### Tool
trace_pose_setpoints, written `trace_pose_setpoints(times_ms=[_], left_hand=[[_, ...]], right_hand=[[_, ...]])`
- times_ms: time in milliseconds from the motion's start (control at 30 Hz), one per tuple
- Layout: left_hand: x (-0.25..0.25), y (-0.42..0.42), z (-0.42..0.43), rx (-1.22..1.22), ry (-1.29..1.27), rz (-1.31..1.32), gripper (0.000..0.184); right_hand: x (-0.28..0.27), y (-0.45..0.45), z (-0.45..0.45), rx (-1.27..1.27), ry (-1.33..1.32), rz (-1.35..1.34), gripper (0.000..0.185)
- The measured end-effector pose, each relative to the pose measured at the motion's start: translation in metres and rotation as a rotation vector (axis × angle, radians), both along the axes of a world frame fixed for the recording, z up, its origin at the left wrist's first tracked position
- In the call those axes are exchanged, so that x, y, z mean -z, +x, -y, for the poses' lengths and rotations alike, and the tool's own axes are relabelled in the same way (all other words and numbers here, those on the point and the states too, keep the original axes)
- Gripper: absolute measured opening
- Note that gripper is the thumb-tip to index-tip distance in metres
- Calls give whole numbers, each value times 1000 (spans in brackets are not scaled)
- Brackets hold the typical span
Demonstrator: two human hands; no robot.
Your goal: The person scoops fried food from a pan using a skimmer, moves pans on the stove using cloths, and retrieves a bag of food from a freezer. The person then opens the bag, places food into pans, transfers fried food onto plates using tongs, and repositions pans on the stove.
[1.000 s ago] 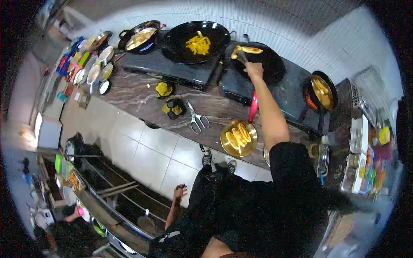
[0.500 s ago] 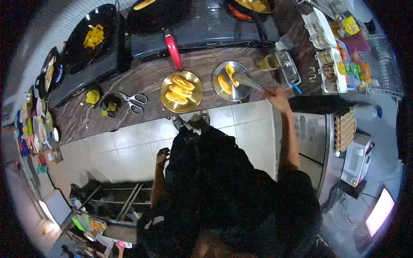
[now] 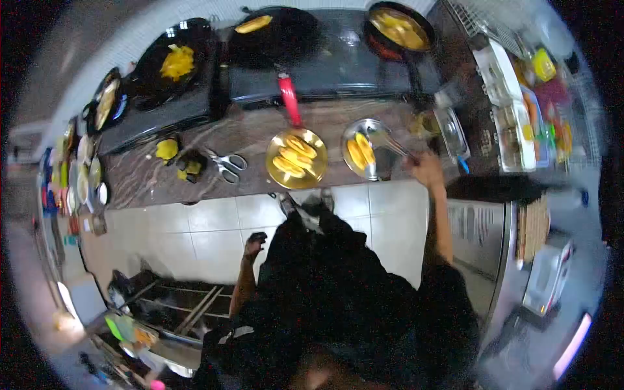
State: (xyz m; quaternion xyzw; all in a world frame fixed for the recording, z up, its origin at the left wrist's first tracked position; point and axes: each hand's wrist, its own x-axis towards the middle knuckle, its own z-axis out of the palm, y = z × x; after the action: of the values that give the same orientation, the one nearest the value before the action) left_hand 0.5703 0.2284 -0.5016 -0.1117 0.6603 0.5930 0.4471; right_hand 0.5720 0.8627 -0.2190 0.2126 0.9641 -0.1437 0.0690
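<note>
My right hand (image 3: 427, 170) is closed round the handle of metal tongs (image 3: 389, 140), whose tips are over a silver plate (image 3: 354, 130). Two yellow pieces (image 3: 361, 151) lie side by side on that plate. Left of it, a gold plate (image 3: 276, 172) holds several more yellow pieces (image 3: 296, 155). One piece (image 3: 254, 25) lies in the black pan with the red handle (image 3: 289, 101). My left hand (image 3: 255, 244) hangs low beside my body, away from the counter, its fingers partly curled and dark.
Scissors (image 3: 227, 166) and two small dark bowls with yellow contents (image 3: 167, 149) are on the counter. A wok (image 3: 146, 81) holds yellow strips. A pan of food (image 3: 400, 30) stands at the back right, above a glass container (image 3: 452, 130) and white trays (image 3: 513, 136).
My right hand has come from the red-handled pan to the silver plate with the tongs. One piece has left the pan, and two now rest on that plate. The view has turned.
</note>
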Motion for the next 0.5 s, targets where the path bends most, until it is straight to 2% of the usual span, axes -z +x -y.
trace_pose_setpoints(times_ms=[33,67,133,200,233,267,300,333,367,400,433,467,500], left_hand=[[-18,11,-10,47,-105,-319,25],[2,17,2,71,-135,-392,27],[-35,29,-12,-312,-26,77,30],[16,53,6,-232,-18,2,31],[-1,62,13,-312,244,43,30],[-11,60,3,-127,10,-92,28],[30,75,21,98,-15,-589,27],[11,74,12,22,-162,-241,26],[-8,80,-3,-276,-35,-214,23],[-20,79,-10,-411,-108,-39,24],[-4,89,-5,-317,-133,-233,26],[-37,89,-21,-563,-150,7,29],[-48,95,-25,-645,-133,33,31]], right_hand=[[-29,-21,6,-29,9,-24,38],[-57,-50,15,-102,11,-141,37],[-102,-103,54,-220,3,-356,36],[-118,-178,87,-283,169,-463,37],[-119,-216,106,-345,258,-494,37],[-118,-253,119,-404,347,-530,38],[-104,-299,126,-436,429,-577,37],[-81,-342,133,-467,513,-627,35],[-70,-372,138,-466,556,-621,35],[-63,-400,145,-468,598,-616,35],[-59,-425,153,-472,639,-612,34],[-56,-439,155,-516,701,-662,33],[-53,-454,156,-539,740,-638,33]])
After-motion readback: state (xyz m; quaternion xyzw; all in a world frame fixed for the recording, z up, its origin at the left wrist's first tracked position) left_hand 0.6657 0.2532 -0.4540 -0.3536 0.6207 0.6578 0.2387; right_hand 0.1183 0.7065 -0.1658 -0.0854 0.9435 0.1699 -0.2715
